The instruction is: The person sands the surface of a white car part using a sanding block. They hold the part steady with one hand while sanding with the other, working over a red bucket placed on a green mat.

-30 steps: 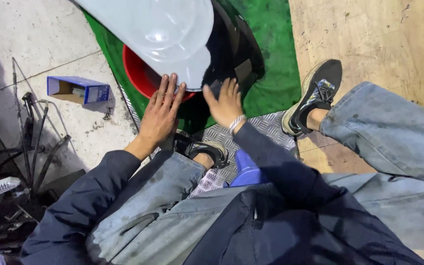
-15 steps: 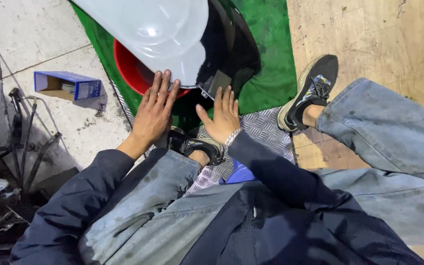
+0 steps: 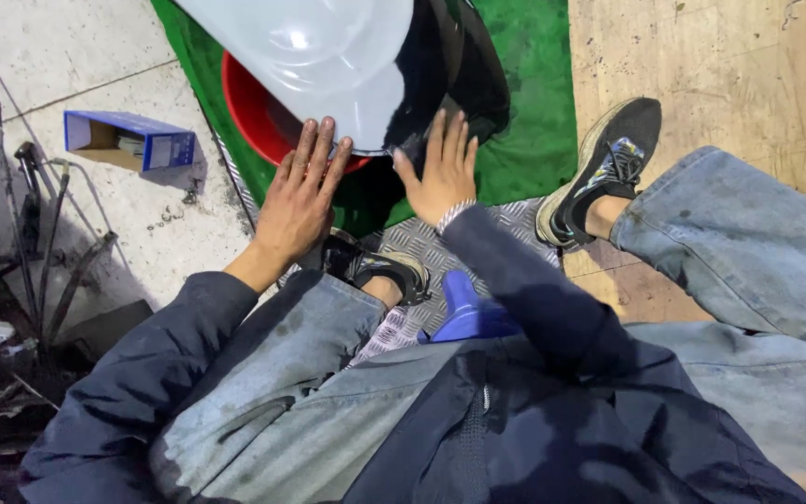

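A large white curved plastic shell (image 3: 319, 56) lies ahead of me, joined to a glossy black curved panel (image 3: 450, 70), with a red round part (image 3: 254, 112) under its left side. My left hand (image 3: 298, 198) lies flat with fingers together, its fingertips touching the lower rim of the white shell. My right hand (image 3: 440, 168) is spread open and presses on the lower edge of the black panel. Neither hand holds anything.
I sit on a blue stool (image 3: 466, 313), knees in jeans, black shoes (image 3: 608, 168) on a metal tread plate (image 3: 422, 245). A green mat (image 3: 524, 140) lies under the shell. A blue open cardboard box (image 3: 128, 140) and dark tools (image 3: 39, 233) lie left. Plywood floor (image 3: 720, 65) right.
Both hands have moved forward to the shell's lower edge. The right hand's fingers have spread on the black panel. The view has shifted slightly.
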